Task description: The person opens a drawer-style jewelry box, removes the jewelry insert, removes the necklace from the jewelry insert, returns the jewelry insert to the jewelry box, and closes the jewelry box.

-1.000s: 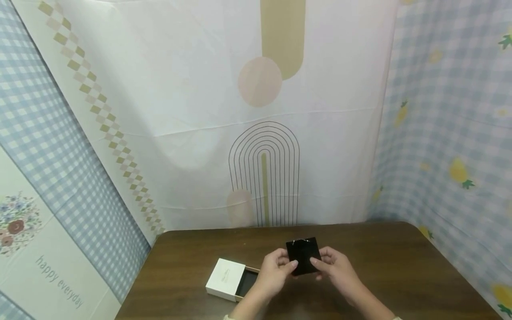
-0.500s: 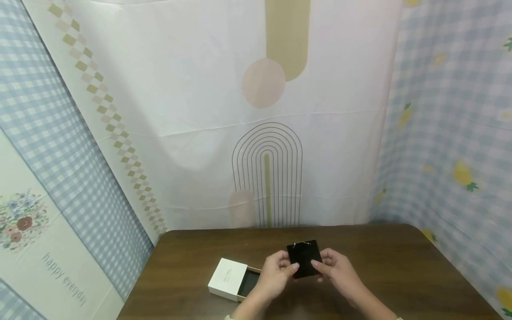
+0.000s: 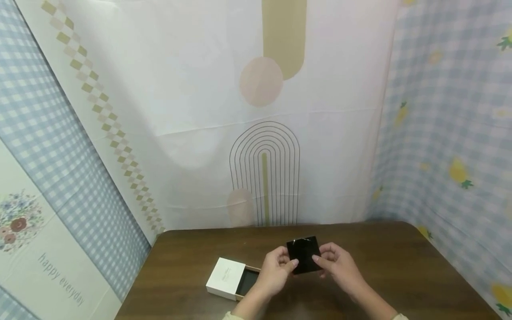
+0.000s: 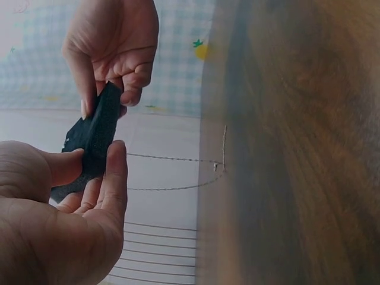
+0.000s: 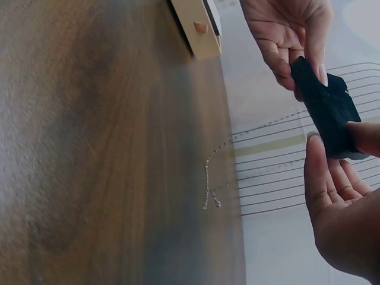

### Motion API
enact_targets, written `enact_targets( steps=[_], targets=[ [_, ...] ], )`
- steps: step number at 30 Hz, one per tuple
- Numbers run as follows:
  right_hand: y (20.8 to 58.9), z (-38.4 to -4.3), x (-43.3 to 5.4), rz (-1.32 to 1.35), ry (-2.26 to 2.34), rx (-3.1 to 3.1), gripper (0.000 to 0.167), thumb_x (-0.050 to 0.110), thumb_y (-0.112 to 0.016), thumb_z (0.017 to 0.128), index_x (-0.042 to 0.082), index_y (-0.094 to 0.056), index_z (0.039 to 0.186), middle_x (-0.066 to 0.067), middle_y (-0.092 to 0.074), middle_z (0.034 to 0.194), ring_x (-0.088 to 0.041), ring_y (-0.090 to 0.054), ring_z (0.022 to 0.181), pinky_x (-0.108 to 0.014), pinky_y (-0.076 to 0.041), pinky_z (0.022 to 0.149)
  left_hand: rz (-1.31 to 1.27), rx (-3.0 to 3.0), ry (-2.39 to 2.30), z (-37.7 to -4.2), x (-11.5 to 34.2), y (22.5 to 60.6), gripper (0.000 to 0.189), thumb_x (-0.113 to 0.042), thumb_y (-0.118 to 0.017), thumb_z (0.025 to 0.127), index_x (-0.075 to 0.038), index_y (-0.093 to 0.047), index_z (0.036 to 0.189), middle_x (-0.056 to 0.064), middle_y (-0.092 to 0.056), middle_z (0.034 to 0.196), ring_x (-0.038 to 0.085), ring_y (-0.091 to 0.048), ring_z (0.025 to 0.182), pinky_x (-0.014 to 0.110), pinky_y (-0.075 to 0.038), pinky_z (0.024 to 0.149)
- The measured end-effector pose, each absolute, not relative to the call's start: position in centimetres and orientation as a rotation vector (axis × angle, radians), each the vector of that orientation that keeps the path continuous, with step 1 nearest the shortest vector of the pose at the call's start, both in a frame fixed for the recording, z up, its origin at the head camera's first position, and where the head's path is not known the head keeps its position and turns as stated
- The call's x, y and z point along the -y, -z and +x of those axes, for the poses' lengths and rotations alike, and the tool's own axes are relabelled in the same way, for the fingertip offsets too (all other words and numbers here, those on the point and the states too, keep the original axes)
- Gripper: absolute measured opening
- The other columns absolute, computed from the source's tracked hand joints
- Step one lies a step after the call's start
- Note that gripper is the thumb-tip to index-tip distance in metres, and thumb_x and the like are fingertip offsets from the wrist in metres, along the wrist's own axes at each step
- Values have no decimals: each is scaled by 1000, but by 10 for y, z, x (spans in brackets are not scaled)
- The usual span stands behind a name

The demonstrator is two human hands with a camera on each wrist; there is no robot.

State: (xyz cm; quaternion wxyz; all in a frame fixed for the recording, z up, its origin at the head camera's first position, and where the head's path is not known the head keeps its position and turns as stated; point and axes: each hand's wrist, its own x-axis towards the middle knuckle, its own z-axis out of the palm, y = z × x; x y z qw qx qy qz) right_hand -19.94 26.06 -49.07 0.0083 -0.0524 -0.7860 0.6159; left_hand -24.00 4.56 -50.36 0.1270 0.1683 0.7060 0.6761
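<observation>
Foam pad (image 3: 302, 253), black and square, pinched by your left hand (image 3: 273, 272) and right hand (image 3: 340, 269); thin silver chain (image 5: 206, 181) hangs below; white cardboard box (image 3: 226, 275) sits slid partly open nearby.

The pad (image 3: 304, 255) is black, the box (image 3: 226, 276) white, the table (image 3: 384, 253) wood-grained brown

Between my fingers (image 3: 294, 263) I hold a thick black square pad (image 3: 305, 255), probably foam, tilted above the brown wooden worktop (image 3: 400, 258); a thin silver-coloured chain (image 4: 224, 147) dangles below it.

Pale sleeve cuffs (image 3: 232, 316) (faintly yellow)
</observation>
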Motion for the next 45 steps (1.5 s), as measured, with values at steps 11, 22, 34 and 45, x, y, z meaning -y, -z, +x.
enact_targets(
  steps=[11, 22, 34, 45],
  targets=[
    [487, -200, -260, -251, -1766, 2504, 34, 23, -79, 96, 1, -65, 117, -8, -75, 93, -22, -69, 76, -34, -62, 69, 511, -2061, -1967, -242, -43, 503, 19, -8, -71, 101, -1, -68, 118, 12, -76, 94, 19, -74, 80, 41, -65, 76],
    [486, -206, -261, -268, -1677, 2498, 25, 18, -79, 96, 2, -68, 112, -6, -73, 96, -13, -67, 80, -27, -56, 65, 512, -2038, -1979, -242, -45, 507, 17, -3, -70, 100, 1, -66, 116, 10, -72, 90, 14, -68, 70, 37, -66, 70],
    [486, -207, -260, -251, -1567, 2546, 38, 23, -80, 95, 1, -66, 122, -9, -75, 109, -14, -68, 91, -26, -55, 74, 571, -2063, -1855, -242, -42, 509, 33, -7, -71, 99, 1, -65, 130, 2, -68, 87, 12, -67, 70, 36, -65, 71],
    [482, -209, -257, -155, -1614, 2557, 32, 21, -81, 93, 4, -70, 118, -10, -78, 107, -16, -68, 84, -27, -54, 72, 614, -2129, -1775, -244, -39, 507, 36, -9, -72, 99, -3, -68, 135, 1, -71, 88, 10, -66, 72, 25, -57, 65]
  ],
)
